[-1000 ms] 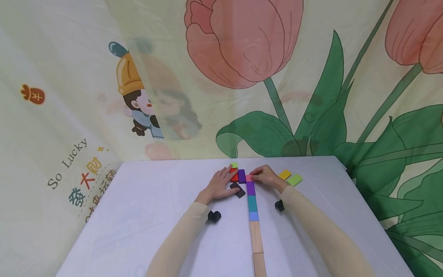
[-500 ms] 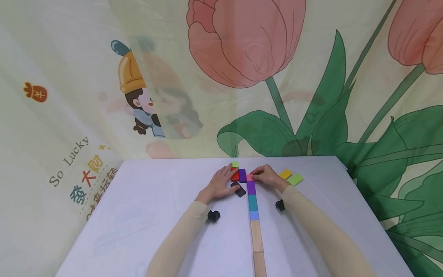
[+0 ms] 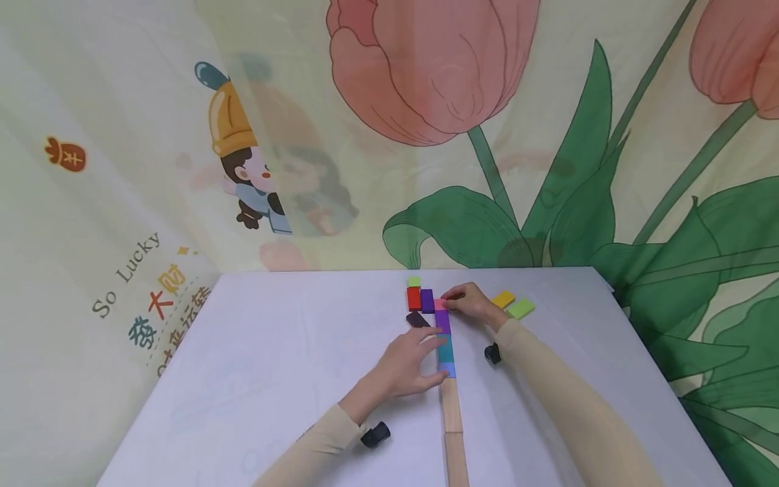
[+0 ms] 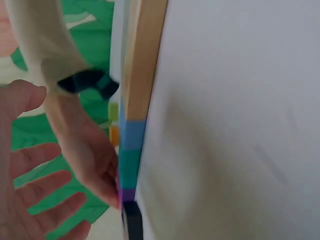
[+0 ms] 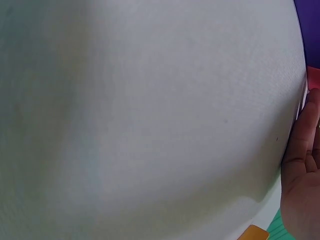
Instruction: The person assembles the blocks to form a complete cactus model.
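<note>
Via my remote head cam, R hand (image 3: 471, 302) pinches pink block (image 3: 439, 304) w/ bent fingertips at the far end of the block row on the white tbl. (image 3: 274, 372), purple block (image 3: 442, 322) just nearer, dark-purple block (image 3: 427, 302) just L of it. L hand (image 3: 402, 365) is spread over teal block (image 3: 446, 350) & blue block (image 3: 451, 370); contact I can't tell. Blk. block (image 3: 417, 319) lies askew L of the row, yellow block (image 3: 503, 299) & lime block (image 3: 521, 309) R.

Backdrop cloth (image 3: 122, 40), left side: "So Lucky" (image 3: 126, 275) in grey-brown letters
Large characters (image 3: 160, 304): 發大财, in blue, red and gold, on the same cloth
Smaller line (image 3: 190, 316): Chinese characters, cut off by the tabletop (image 3: 274, 352)
Red pouch print (image 3: 65, 154): yellow sign, too small to tell
</note>
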### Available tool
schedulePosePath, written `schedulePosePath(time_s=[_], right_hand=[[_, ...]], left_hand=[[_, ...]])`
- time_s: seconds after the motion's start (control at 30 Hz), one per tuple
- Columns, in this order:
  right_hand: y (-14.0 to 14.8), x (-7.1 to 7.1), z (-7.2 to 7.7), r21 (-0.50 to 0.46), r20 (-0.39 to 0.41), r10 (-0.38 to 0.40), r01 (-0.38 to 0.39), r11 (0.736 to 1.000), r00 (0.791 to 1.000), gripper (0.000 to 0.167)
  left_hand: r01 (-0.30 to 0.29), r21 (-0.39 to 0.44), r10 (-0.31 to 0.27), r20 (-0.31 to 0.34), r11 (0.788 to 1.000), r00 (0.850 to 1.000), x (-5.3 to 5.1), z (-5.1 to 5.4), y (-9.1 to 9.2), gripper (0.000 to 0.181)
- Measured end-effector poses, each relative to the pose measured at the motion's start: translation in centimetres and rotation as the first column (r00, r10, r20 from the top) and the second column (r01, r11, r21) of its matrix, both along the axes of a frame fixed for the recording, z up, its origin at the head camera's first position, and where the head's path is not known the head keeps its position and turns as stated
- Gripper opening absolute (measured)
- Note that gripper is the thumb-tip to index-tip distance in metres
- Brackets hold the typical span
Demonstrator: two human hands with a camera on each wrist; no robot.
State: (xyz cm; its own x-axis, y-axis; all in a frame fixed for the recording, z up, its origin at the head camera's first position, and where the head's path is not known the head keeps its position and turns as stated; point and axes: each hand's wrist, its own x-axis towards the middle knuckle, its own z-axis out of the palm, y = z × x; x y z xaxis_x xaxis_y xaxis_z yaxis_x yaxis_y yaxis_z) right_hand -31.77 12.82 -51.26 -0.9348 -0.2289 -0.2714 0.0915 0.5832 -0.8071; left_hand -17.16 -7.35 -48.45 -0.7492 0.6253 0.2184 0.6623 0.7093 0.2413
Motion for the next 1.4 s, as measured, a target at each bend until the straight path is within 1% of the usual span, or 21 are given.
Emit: schedulePosePath(time_s=[0.07,0.17,0.27,0.33,0.4,0.57,0.73,0.93,1.13,1.27,1.4], right_hand=[[-0.1,0.0,-0.1,0.002,-0.006,0.002,-0.002,1.0,1.0,0.026],[-0.2,0.1,-0.4,0.007,-0.005,-0.001,0.001,1.0,1.0,0.025],[-0.3,0.1,-0.7,0.005,-0.002,-0.005,0.005,1.0,1.0,0.026],[-0.3,0.1,-0.8,0.002,0.0,-0.008,0.008,1.0,1.0,0.026],[-0.3,0.1,-0.8,0.004,-0.004,-0.003,0.004,1.0,1.0,0.026],[-0.3,0.0,-0.8,0.009,-0.002,-0.007,0.007,1.0,1.0,0.027],[-0.2,-0.1,-0.6,0.007,0.01,-0.011,0.011,1.0,1.0,0.027],[-0.1,-0.3,-0.3,0.001,-0.005,-0.01,0.01,1.0,1.0,0.027],[0.1,-0.4,-0.5,-0.002,-0.002,-0.017,0.017,1.0,1.0,0.026],[0.1,-0.5,-0.5,-0.009,0.001,-0.02,0.02,1.0,1.0,0.025],[0.0,-0.3,-0.4,-0.01,0.004,-0.025,0.025,1.0,1.0,0.024]], left_hand=[[0.001,-0.015,0.0,0.021,1.0,1.0,0.9,-0.6,0.2,0.059],[-0.003,-0.041,0.006,0.053,0.999,0.999,2.0,-1.6,0.4,0.065],[-0.001,-0.071,0.007,0.076,0.997,0.997,2.7,-2.8,0.4,0.069],[0.007,-0.076,-0.001,0.08,0.997,0.997,3.1,-3.3,0.3,0.07],[0.018,-0.078,-0.011,0.085,0.997,0.996,3.3,-3.5,0.3,0.07],[0.036,-0.093,-0.029,0.078,0.995,0.996,3.4,-3.5,0.3,0.074],[0.057,-0.099,-0.047,0.106,0.993,0.993,3.4,-3.5,0.3,0.076],[0.059,-0.11,-0.051,0.079,0.992,0.996,3.3,-3.5,0.5,0.075],[0.067,-0.118,-0.055,0.1,0.991,0.993,3.3,-3.4,0.6,0.075],[0.071,-0.122,-0.06,0.094,0.99,0.994,3.3,-3.2,0.7,0.074],[0.076,-0.115,-0.062,0.114,0.99,0.992,3.3,-2.8,0.7,0.074]])
